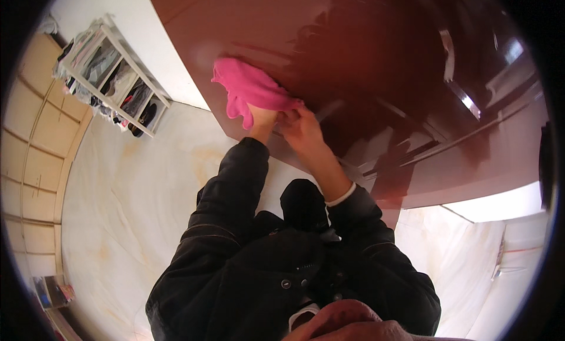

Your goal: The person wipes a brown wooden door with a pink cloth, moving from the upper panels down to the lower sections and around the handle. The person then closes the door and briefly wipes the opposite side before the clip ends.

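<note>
A pink cloth (256,87) lies bunched against a large glossy reddish-brown surface (353,45). My left hand (262,117) is mostly hidden beneath this cloth; only its wrist side shows, so the pose of its fingers is hidden. Close beside it, my right hand (302,130) pinches the cloth's right edge between thumb and fingers. Both forearms reach forward from dark sleeves over the near edge of the glossy surface. Streaks and bright reflections cover much of that surface to the right of the cloth.
A white rack (117,80) with shoes and bagged items stands at the upper left by a white wall (145,45). Pale marbled floor tiles (132,199) spread below. Cream panels (42,164) line the far left, with a small box (53,292) at lower left.
</note>
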Motion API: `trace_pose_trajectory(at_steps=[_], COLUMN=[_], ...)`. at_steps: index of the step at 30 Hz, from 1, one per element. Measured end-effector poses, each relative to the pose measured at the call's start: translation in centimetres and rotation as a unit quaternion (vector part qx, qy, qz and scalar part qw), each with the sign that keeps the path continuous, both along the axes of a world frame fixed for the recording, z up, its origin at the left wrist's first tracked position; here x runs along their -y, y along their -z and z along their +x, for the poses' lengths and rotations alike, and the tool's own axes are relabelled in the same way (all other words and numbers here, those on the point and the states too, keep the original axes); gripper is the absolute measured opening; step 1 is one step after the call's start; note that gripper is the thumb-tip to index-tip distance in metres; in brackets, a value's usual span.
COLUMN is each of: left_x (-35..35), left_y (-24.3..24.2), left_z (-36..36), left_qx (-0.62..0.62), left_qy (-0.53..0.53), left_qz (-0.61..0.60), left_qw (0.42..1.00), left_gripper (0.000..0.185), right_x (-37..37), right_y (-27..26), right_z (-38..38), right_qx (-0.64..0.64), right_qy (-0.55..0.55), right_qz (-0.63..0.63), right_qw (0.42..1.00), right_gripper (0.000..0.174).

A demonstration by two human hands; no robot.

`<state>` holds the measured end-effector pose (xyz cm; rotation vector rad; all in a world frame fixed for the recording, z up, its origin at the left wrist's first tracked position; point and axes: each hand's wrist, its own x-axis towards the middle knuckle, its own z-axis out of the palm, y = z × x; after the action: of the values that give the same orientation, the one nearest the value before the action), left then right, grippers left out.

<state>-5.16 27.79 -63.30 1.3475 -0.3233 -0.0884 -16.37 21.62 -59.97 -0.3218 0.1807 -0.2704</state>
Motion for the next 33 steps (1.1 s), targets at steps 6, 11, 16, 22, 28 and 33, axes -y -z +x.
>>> trace_pose_trajectory(at_steps=[6,11,16,22,28,33], left_x=[6.3,10.8,12.6,7.2,2.2,0.5], left_y=[-3.0,-7.3,-7.4,-4.9,3.6,10.1], left_z=[-9.3,-19.4,-22.0,-16.9,-6.9,-2.6], left_qx=[0.542,0.650,0.637,0.414,0.316,-0.043], left_qy=[-0.108,0.123,0.188,0.283,-0.156,-0.038], left_qz=[0.282,0.131,0.095,0.339,0.132,-0.045], left_qw=[0.785,0.739,0.742,0.796,0.926,0.997], left_gripper=[0.052,0.058,0.057,0.056,0.064,0.040], right_x=[6.0,11.0,12.0,8.8,2.1,-0.9], right_y=[-1.4,-1.3,2.3,6.0,7.8,8.5], right_z=[-13.0,-23.7,-24.5,-18.7,-7.1,0.2], right_qx=[-0.083,-0.032,0.022,-0.097,-0.107,-0.216], right_qy=[0.183,0.268,0.261,0.183,0.089,0.045], right_qz=[-0.001,-0.066,-0.114,-0.090,-0.118,-0.145], right_qw=[0.980,0.961,0.958,0.974,0.983,0.965], right_gripper=[0.018,0.031,0.051,0.046,0.041,0.028])
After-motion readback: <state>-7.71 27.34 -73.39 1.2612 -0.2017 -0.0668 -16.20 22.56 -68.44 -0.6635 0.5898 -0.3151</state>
